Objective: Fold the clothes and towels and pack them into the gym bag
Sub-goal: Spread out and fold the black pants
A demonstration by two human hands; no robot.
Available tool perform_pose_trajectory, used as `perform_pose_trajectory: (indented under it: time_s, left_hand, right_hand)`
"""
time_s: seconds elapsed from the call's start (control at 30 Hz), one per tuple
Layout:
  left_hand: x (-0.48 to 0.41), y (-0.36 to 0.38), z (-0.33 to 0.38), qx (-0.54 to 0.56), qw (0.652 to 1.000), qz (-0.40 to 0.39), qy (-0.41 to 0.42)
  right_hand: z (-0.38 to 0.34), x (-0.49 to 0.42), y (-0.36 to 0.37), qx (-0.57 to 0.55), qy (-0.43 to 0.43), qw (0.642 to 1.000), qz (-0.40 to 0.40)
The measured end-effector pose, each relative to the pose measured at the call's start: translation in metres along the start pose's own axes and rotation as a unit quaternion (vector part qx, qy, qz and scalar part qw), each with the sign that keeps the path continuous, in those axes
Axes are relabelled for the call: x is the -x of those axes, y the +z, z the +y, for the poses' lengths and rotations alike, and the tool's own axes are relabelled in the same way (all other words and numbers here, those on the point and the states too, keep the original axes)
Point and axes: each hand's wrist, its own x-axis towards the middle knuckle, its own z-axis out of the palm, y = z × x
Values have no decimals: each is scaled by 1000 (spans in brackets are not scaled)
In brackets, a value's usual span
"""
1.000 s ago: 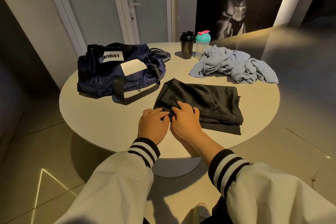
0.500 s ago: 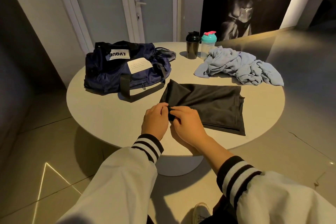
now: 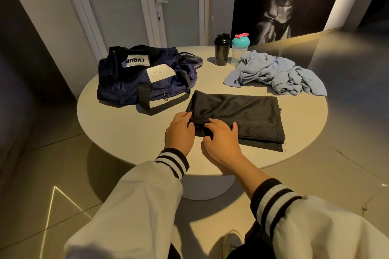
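Left hand [image 3: 179, 131] pinches near-left corner of black garment [image 3: 246, 114]; right hand [image 3: 223, 142] grips same edge, fingers curled. Gym bag [image 3: 126, 84] far left.

One gym bag [image 3: 130, 82], one black garment [image 3: 242, 115], one blue towel [image 3: 280, 73], one black bottle [image 3: 221, 53], one teal-capped bottle [image 3: 240, 52].

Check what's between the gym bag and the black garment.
Head view: the black strap loop of the gym bag lies on the table there, close to the black garment; nothing else.
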Motion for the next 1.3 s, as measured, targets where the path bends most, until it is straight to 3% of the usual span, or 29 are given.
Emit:
perform_pose_trajectory:
  time_s: [0.07, 0.17, 0.57, 0.73, 0.87, 0.97, 1.17, 1.3]
  left_hand:
    - [5, -5, 1, 75, 996, 55, -9]
    - [13, -8, -3, 82, 991, 98, -35]
    - [13, -12, -2, 117, 985, 61, -111]
    - [11, -5, -7, 40, 998, 15, -53]
    - [11, -8, -10, 118, 990, 58, -51]
    - [11, -11, -8, 109, 989, 76, -57]
    - [5, -6, -9, 130, 977, 71, -153]
    - [8, -4, -9, 43, 992, 29, -119]
  right_hand:
    - [-2, 1, -1, 5, -8, 1000, -3]
    - [-3, 5, -2, -10, -37, 999, -9]
    - [-4, 10, -6, -76, -102, 991, -35]
    - [-5, 9, -6, -42, -120, 990, -60]
    - [-3, 10, -3, -18, -132, 991, -4]
    - [-3, 12, -3, 6, -121, 992, 24]
    - [-1, 13, -3, 37, -129, 989, 61]
    - [1, 13, 0, 14, -145, 988, 43]
